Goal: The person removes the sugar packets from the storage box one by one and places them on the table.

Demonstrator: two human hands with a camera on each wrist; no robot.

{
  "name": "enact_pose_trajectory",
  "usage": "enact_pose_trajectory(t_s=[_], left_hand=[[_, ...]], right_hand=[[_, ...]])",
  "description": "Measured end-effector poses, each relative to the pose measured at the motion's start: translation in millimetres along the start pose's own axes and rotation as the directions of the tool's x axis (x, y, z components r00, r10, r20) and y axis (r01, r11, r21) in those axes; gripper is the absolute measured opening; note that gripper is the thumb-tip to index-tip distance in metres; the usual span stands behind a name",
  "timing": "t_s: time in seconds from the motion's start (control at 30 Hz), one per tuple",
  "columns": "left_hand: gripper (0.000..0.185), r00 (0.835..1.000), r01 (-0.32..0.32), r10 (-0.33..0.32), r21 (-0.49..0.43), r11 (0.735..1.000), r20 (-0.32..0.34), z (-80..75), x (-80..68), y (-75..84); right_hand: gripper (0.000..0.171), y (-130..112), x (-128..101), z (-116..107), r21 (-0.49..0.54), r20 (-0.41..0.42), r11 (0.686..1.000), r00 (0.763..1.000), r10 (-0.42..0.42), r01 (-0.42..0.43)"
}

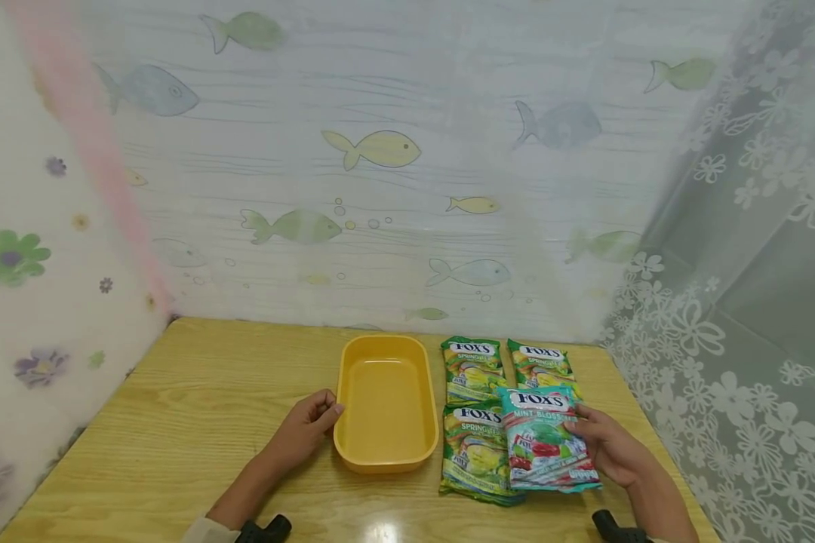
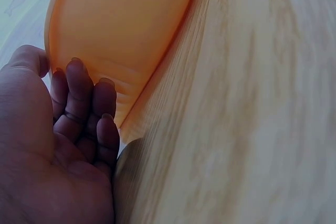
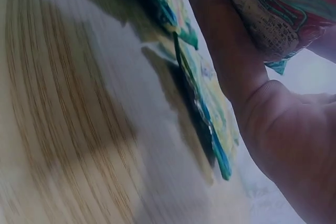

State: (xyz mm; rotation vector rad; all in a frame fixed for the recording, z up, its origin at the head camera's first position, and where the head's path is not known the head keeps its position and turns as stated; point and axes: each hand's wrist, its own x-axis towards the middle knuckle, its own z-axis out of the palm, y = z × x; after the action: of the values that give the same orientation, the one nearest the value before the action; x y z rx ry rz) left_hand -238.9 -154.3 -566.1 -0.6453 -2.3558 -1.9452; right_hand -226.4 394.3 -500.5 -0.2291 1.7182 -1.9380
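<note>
A person's right hand [image 1: 607, 449] gripped a teal Fox's mint candy bag [image 1: 546, 441], thumb over its front, holding it just above the wooden table [image 1: 197, 422], to the right of the yellow tub [image 1: 385, 400]. The bag overlapped three green Fox's candy bags [image 1: 475, 369] lying flat just right of the tub: two side by side at the far end, one nearer the person. The left hand [image 1: 306, 431] rested against the tub's left wall, its fingers [image 2: 84, 95] loosely curled and touching the plastic without clasping it. Beyond the tub hung a fish-print curtain [image 1: 380, 151].
</note>
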Motion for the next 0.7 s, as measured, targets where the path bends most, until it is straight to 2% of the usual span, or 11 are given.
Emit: enact_pose_trajectory(t_s=[0.1,0.27,0.33,0.5,0.63,0.7], left_hand=[[0.026,1.0,0.004,-0.004,0.004,1.0,0.001,-1.1,0.4,0.7],[0.026,1.0,0.021,-0.021,0.004,1.0,0.007,-1.4,-0.1,1.4],[0.026,1.0,0.025,-0.025,0.003,1.0,0.012,-1.1,-0.3,1.4],[0.027,1.0,0.018,-0.018,-0.001,1.0,0.017,-0.5,0.1,0.0],[0.027,1.0,0.026,-0.026,-0.004,1.0,0.014,-1.3,-0.1,-0.1],[0.027,0.999,0.03,-0.03,-0.009,1.0,0.013,-1.4,0.3,-0.1]], right_hand=[[0.077,0.6,-1.6,-5.7,-0.003,-0.002,1.0,1.0,0.007,-0.007],[0.047,3.7,-6.9,-14.9,0.075,0.042,0.997,0.999,0.011,-0.015],[0.043,4.6,-10.0,-18.0,0.085,0.033,0.996,0.999,0.018,-0.021],[0.059,3.9,-15.1,-24.8,0.044,-0.029,0.998,0.999,0.036,-0.034],[0.057,6.0,-16.4,-30.2,0.046,-0.01,0.998,0.999,0.048,-0.048],[0.067,6.8,-16.4,-32.1,0.035,0.01,0.998,0.999,0.05,-0.05]])
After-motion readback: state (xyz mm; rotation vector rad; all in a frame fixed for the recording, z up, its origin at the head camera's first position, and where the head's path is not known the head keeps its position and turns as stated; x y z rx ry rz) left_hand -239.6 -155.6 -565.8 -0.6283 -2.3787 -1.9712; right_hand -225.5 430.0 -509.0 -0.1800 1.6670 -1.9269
